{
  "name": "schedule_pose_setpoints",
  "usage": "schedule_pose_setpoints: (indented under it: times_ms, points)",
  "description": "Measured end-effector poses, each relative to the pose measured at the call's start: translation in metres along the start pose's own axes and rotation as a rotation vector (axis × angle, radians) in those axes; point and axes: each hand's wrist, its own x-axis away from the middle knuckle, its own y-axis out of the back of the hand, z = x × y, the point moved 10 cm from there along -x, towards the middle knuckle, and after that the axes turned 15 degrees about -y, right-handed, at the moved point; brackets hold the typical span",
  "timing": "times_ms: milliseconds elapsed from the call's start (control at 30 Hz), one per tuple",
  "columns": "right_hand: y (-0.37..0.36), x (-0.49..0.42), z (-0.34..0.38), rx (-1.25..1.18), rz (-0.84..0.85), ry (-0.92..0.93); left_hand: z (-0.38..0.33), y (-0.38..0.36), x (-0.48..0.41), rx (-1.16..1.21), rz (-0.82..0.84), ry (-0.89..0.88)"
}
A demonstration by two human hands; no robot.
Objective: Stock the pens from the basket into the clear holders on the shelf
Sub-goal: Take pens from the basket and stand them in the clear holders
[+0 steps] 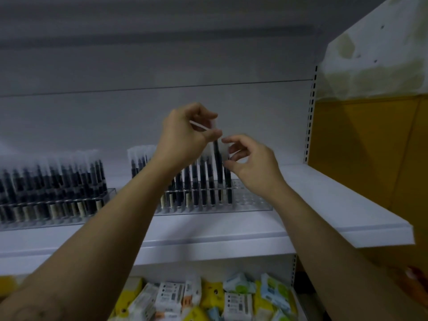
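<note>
A dark pen with a translucent white cap (217, 163) is pinched at its top by the curled fingers (214, 133) of the left hand (185, 133); its lower end stands in the clear plastic holder (250, 202) on the white metal shelf (324, 193), at the right end of a row of like pens. The right hand (250, 161) is held just beside it, fingers curled; whether anything is grasped cannot be told. A second clear holder (108, 193), filled with dark pens, stands to the left. Yellow, white and blue packets (231, 297) lie on the shelf below.
</note>
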Motion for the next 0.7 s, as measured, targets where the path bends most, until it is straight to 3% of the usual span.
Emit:
schedule_pose_setpoints:
  times_ms: [167,300,467,567,700]
  points:
    - [-0.002,0.006,-0.004,-0.054,-0.031,0.018,0.004,-0.021,0.008,-0.136,0.15,-0.036]
    - [0.0,0.009,-0.004,-0.071,-0.058,0.036,-0.001,-0.021,0.01,-0.336,0.133,-0.101]
    - [-0.001,0.009,-0.007,-0.078,-0.058,0.023,0.017,-0.018,0.007,-0.304,0.125,0.005]
    - [-0.001,0.008,-0.006,-0.068,-0.057,0.013,0.026,-0.024,0.007,-0.333,0.216,0.062]
    - [-0.001,0.009,-0.003,-0.035,-0.078,0.018,0.026,-0.027,0.007,-0.381,0.258,0.014]
